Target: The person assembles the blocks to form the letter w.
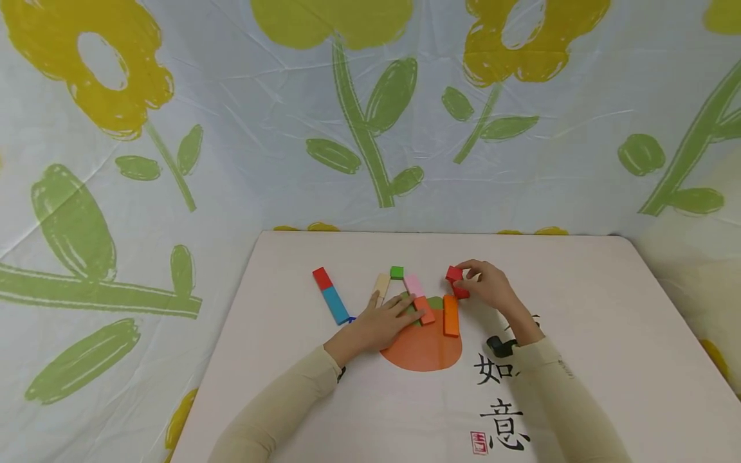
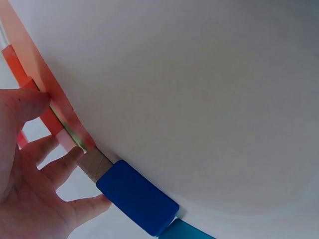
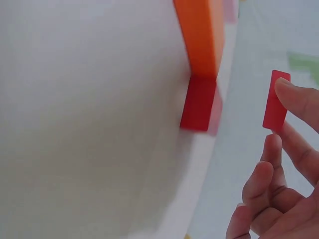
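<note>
My right hand point(image 1: 491, 286) pinches a small red block point(image 1: 454, 274) between thumb and fingertips. That block point(image 3: 276, 102) is held near a second red block point(image 1: 461, 290), which sits on the table by the far end of an orange block point(image 1: 451, 316). My left hand point(image 1: 376, 326) rests with spread fingers over a slanting line of blocks. Its fingers touch or hover by a coral block point(image 1: 425, 310), a pink block point(image 1: 413, 285) and a beige block point(image 1: 381, 286). A dark blue block point(image 2: 137, 196) lies beside the left fingertips, mostly hidden in the head view.
A green cube point(image 1: 397, 272) stands between the beige and pink blocks. Farther left, a red block point(image 1: 322, 278) meets a light blue block point(image 1: 335, 305). The white table point(image 1: 278, 399) carries a printed orange fruit point(image 1: 421, 354) and black characters; patterned cloth point(image 1: 249, 148) hangs behind.
</note>
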A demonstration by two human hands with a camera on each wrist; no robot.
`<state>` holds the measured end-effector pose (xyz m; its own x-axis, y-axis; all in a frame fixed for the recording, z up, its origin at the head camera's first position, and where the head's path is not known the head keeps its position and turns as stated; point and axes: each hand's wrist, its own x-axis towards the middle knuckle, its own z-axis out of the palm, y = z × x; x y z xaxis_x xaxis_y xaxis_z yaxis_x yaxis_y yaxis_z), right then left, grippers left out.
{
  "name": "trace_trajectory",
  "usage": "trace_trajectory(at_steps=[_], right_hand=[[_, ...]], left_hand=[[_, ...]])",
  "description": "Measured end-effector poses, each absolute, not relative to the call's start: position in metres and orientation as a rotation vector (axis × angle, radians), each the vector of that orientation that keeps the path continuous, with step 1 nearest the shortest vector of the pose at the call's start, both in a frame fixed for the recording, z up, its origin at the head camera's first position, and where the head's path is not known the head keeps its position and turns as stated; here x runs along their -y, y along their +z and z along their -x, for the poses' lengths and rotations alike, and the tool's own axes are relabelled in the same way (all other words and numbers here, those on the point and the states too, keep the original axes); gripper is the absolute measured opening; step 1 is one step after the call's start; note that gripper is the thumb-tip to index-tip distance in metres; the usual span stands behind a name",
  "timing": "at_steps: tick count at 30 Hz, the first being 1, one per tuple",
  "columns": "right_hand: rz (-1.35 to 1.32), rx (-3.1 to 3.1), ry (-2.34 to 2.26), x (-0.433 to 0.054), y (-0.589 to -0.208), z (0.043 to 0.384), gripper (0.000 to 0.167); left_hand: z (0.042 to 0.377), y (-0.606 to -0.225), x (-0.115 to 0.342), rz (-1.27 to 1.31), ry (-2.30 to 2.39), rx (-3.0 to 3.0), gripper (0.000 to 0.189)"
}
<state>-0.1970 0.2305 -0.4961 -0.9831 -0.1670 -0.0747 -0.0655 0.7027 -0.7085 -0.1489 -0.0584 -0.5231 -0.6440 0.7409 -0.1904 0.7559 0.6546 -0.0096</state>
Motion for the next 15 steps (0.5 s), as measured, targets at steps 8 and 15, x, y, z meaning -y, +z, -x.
trace_trajectory(at_steps=[8,15], right_hand=[[0.366,-2.765,-1.213,-0.219,-0.496,0.165,0.037],[0.533,-2.728,-1.231,-0.209,-0.503,0.149,0.030]], left_hand=[[0.149,-0.522,0.059,-1.235,-0.131,-2.700,0.059],[0.149,-0.523,0.060,-1.234,-0.099,-2.698,0.060]])
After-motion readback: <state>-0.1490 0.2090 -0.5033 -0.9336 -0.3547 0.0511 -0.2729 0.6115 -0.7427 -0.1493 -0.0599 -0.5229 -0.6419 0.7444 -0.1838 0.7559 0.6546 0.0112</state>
